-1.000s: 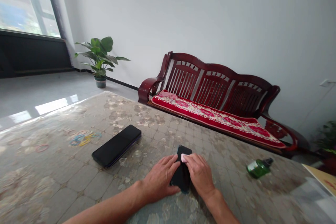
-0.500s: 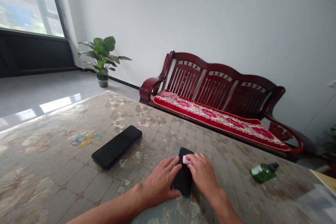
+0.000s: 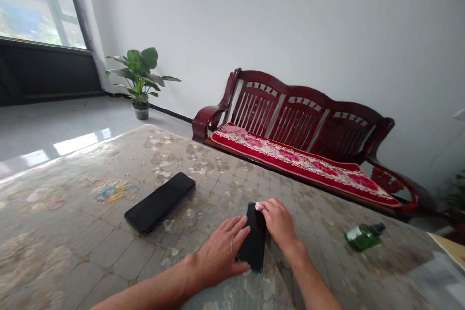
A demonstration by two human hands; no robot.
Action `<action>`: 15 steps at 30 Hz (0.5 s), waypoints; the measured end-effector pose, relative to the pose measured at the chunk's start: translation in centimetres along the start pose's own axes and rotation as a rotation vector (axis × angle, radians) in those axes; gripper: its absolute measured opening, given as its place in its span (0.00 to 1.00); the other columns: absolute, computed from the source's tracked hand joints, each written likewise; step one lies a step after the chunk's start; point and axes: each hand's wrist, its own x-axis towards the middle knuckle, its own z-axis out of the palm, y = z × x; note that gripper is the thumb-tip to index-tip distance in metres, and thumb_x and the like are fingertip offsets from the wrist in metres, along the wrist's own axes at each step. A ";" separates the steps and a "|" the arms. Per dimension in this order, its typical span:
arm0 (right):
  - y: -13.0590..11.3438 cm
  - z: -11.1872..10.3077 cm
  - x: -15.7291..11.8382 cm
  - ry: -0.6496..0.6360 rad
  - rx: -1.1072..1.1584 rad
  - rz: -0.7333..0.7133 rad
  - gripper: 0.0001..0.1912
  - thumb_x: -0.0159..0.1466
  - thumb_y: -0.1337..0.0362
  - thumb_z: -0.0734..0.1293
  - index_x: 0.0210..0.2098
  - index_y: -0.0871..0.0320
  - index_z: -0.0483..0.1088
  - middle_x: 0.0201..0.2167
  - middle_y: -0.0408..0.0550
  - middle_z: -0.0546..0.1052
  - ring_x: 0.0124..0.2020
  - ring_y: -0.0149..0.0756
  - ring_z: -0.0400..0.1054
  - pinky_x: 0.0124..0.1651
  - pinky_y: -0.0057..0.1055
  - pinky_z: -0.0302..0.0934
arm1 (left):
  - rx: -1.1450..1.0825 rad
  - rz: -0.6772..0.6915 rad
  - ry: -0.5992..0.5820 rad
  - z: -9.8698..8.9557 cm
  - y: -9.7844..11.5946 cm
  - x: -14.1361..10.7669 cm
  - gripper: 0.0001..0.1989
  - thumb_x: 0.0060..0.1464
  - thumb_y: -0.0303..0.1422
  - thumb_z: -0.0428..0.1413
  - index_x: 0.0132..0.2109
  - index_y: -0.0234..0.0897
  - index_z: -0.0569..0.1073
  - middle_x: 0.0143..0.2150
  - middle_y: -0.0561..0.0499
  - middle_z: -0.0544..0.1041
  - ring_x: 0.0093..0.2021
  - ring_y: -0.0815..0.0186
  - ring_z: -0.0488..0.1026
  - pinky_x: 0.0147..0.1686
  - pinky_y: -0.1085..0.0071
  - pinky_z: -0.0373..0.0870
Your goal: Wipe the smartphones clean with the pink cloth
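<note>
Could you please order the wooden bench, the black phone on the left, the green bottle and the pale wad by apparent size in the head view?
1. wooden bench
2. black phone on the left
3. green bottle
4. pale wad in the right hand

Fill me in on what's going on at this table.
A person is working on a dark phone lying on the patterned table. The left hand rests over its left edge, while the right hand pinches a small pale pink wad at its far end. A second phone-like device lies to the left, near some coloured bands; a green bottle is off to the right.
</note>
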 end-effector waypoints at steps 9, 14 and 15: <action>-0.6 -0.4 -3.8 -0.065 0.189 -0.063 0.14 0.68 0.69 0.57 0.35 0.52 0.72 0.36 0.45 0.74 0.41 0.36 0.69 0.44 0.28 0.60 | -0.006 -0.006 -0.009 -0.2 0.2 0.1 0.35 0.49 0.42 0.63 0.62 0.38 0.64 0.68 0.39 0.62 0.67 0.47 0.57 0.65 0.51 0.55; -0.9 0.3 -0.5 -0.035 0.138 -0.019 0.14 0.67 0.70 0.57 0.34 0.52 0.73 0.36 0.46 0.75 0.41 0.36 0.70 0.45 0.28 0.60 | 0.015 -0.014 -0.004 0.0 0.2 0.1 0.34 0.48 0.43 0.63 0.61 0.38 0.65 0.67 0.38 0.62 0.67 0.47 0.58 0.64 0.51 0.56; -1.0 0.5 0.3 -0.023 0.132 -0.004 0.14 0.67 0.70 0.57 0.33 0.53 0.73 0.36 0.46 0.75 0.41 0.36 0.70 0.46 0.28 0.60 | 0.021 -0.011 -0.006 0.0 0.2 0.1 0.34 0.49 0.43 0.63 0.61 0.37 0.65 0.67 0.37 0.62 0.67 0.47 0.58 0.64 0.52 0.56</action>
